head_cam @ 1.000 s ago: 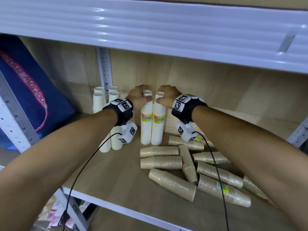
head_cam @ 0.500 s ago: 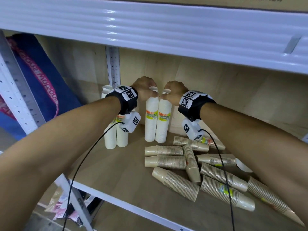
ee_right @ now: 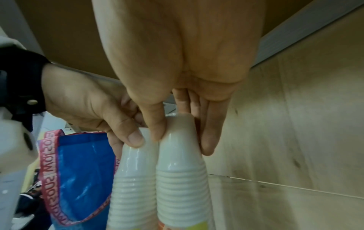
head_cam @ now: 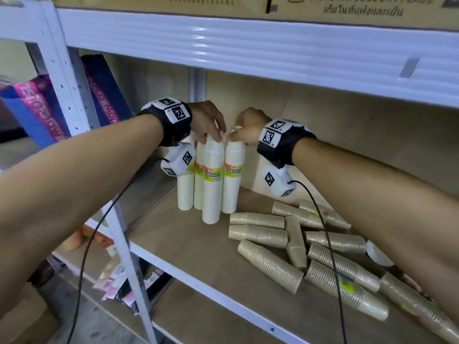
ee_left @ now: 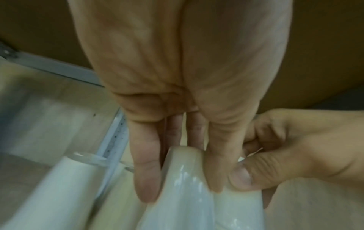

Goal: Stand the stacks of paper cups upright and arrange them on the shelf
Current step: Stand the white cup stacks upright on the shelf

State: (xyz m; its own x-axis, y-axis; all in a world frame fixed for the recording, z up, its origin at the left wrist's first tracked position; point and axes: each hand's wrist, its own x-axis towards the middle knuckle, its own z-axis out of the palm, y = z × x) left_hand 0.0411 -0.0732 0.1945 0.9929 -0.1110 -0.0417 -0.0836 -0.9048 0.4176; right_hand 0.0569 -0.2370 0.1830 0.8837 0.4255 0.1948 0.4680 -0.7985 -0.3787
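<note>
Two wrapped stacks of white paper cups stand upright on the wooden shelf [head_cam: 188, 247]. My left hand [head_cam: 213, 139] pinches the top of the nearer white stack [head_cam: 211, 184]. My right hand [head_cam: 236, 139] pinches the top of the stack beside it [head_cam: 232, 180]. Two more white stacks [head_cam: 185, 192] stand just behind and to the left, touching them. In the left wrist view my fingers [ee_left: 146, 175] clasp the stack's top [ee_left: 183, 179]. In the right wrist view the thumb and fingers [ee_right: 157, 127] hold the right stack [ee_right: 181, 163]. Several brown cup stacks [head_cam: 273, 244] lie on their sides at the right.
A blue bag with pink lettering [head_cam: 37, 108] leans left of the white perforated shelf post [head_cam: 74, 115]. The upper shelf beam [head_cam: 248, 45] hangs low overhead, with cardboard boxes [head_cam: 347, 8] on it. Bare shelf board lies in front of the white stacks.
Both hands have carried their two white stacks leftwards, up against the two stacks standing at the back left. The brown stacks have not moved.
</note>
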